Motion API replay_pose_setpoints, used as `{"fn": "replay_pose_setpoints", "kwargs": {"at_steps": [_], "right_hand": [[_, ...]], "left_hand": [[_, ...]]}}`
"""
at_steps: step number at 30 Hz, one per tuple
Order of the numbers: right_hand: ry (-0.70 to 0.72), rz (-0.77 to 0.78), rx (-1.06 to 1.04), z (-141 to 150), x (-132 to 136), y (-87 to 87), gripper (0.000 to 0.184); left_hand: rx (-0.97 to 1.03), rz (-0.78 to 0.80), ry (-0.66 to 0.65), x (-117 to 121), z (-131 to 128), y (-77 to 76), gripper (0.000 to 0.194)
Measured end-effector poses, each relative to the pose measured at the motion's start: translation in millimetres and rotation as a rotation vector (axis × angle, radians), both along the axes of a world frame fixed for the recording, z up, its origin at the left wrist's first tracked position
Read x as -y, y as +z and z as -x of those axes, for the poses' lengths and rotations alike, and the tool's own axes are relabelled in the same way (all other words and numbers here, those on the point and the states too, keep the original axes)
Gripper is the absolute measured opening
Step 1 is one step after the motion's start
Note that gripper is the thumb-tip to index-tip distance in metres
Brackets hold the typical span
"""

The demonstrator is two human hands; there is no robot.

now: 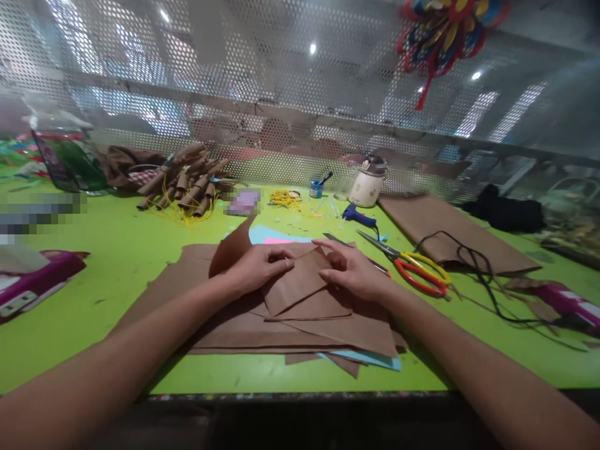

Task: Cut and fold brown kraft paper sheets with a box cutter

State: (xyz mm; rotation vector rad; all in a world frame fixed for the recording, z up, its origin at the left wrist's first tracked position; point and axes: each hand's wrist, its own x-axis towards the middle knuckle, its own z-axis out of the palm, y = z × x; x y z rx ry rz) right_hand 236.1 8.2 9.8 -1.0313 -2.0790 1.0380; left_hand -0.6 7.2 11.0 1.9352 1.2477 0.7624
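A small folded piece of brown paper (295, 284) lies tilted over another brown piece (323, 304), on top of a stack of larger brown paper sheets (225, 334). My left hand (257, 269) is closed at the small piece's upper left edge, thumb and fingers pinched together on it. At its upper right corner is my right hand (356, 269), thumb and index finger apart, the fingertips at the paper's edge. Behind my left hand a brown sheet (234, 244) curls upward. Light blue paper (375, 359) pokes out beneath the stack.
Right of the stack lie scissors (417, 272) with red and yellow handles, a blue glue gun (359, 215) and a black cord (487, 281). Farther back stand rolled brown paper tubes (187, 184), yellow string (285, 200) and a cream bottle (368, 184). Folded brown paper (454, 231) lies at right.
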Motion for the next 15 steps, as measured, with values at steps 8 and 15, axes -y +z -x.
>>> {"fn": "replay_pose_setpoints", "kwargs": {"at_steps": [8,15], "right_hand": [[0.168,-0.327,0.214,-1,4,1.1,0.053],[0.165,-0.339,0.267,-5,5,8.5,0.037]], "left_hand": [[-0.837,-0.437,0.248,-3,26,23.4,0.045],[-1.174,-0.253,0.27,5,56,38.9,0.048]]}}
